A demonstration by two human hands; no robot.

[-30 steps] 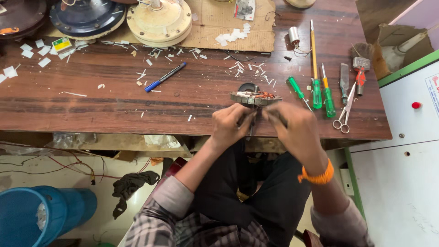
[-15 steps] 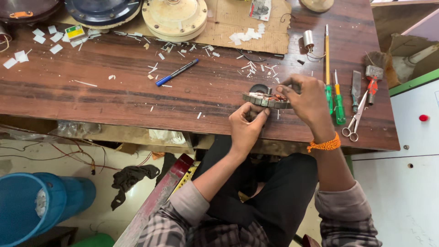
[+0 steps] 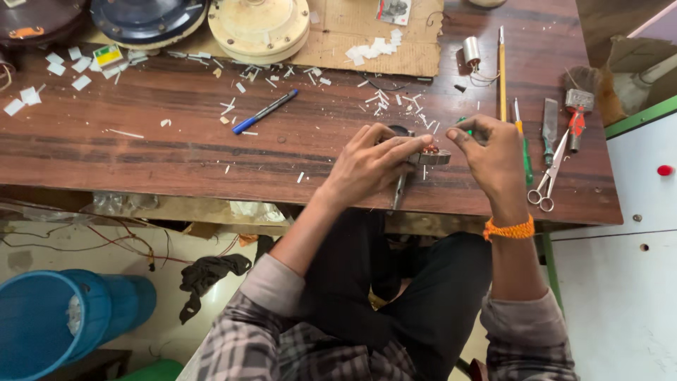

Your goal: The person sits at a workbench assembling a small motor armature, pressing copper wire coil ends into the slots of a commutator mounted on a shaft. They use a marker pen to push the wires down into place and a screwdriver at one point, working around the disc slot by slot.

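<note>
My left hand point(image 3: 370, 162) grips a small round metal motor part with copper windings point(image 3: 431, 155) over the brown wooden table point(image 3: 176, 155). My right hand point(image 3: 493, 152), with an orange thread band on its wrist, pinches at the part's right edge with thumb and forefinger. A thin dark tool or wire point(image 3: 398, 192) hangs down from the part under my left hand. What my right fingertips pinch is too small to make out.
A blue pen point(image 3: 264, 112) lies left of my hands among white paper scraps. Screwdrivers point(image 3: 522, 137), scissors point(image 3: 550, 176), a chisel point(image 3: 550, 121) and a red-handled tool point(image 3: 577, 120) lie at the right. Fan motor housings point(image 3: 257, 27) and cardboard point(image 3: 367, 39) sit at the back. A blue bucket point(image 3: 49, 324) stands on the floor.
The view shifted. My hands stayed together on the motor part; my left hand has closed more over its top, and my right hand has come off the top to pinch at its right edge.
</note>
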